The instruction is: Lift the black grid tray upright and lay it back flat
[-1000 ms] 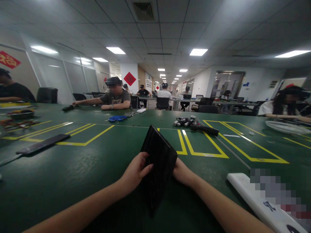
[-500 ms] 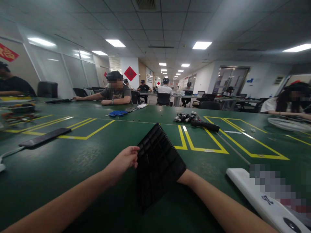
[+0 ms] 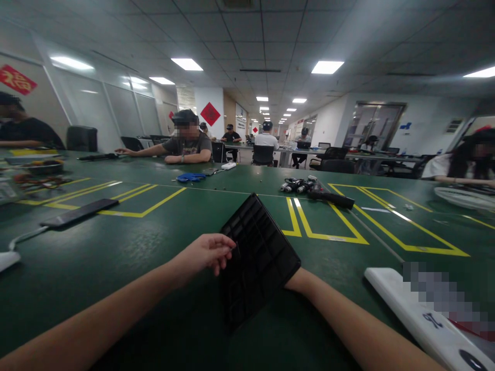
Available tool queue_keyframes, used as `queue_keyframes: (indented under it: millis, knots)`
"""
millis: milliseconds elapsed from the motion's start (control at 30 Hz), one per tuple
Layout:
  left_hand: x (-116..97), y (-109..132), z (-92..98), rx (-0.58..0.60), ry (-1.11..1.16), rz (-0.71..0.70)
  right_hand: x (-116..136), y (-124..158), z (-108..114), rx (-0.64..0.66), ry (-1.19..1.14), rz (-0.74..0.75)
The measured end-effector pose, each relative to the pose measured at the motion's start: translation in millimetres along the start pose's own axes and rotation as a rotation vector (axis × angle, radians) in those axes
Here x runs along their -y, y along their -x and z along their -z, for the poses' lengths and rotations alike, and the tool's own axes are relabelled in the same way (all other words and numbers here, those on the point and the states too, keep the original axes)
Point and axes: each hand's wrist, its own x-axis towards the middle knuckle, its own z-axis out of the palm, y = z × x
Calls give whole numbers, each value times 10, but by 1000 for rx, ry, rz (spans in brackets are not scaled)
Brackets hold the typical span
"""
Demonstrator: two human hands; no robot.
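Observation:
A black compartment tray [image 3: 257, 263], its inside divided into many small square cells, is tilted steeply above the table in front of me. My right hand [image 3: 296, 278] supports it from behind at the lower right; the fingers are hidden by the tray. In front of the tray's left side is my left hand [image 3: 216, 250], thumb and forefinger pinched together. A tiny dark sliver may sit at the fingertips, too small to name. What lies in the cells is too dark to see.
On the green table [image 3: 147, 273] are yellow tape outlines, a black power bank [image 3: 81, 214] with a white cable, a blue glove-like item [image 3: 191, 177], black cables [image 3: 297, 185] and a white numbered device [image 3: 417, 314]. People sit around the table, one person [image 3: 189, 139] across.
My left hand has moved right, from the tray's left edge to over its cells, with the fingertips pinched. The tray stays tilted in my right hand; the view has shifted slightly.

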Motion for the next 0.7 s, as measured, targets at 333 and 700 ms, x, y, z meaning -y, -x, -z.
queue_keyframes:
  millis: [333,700]
  knots:
    - [26,102,-36,-122,-940,-445,-83,5,-19,-5,5,48]
    - [-33,101,-28,-25,-980,-516,-152,28,-5,-12,29,51]
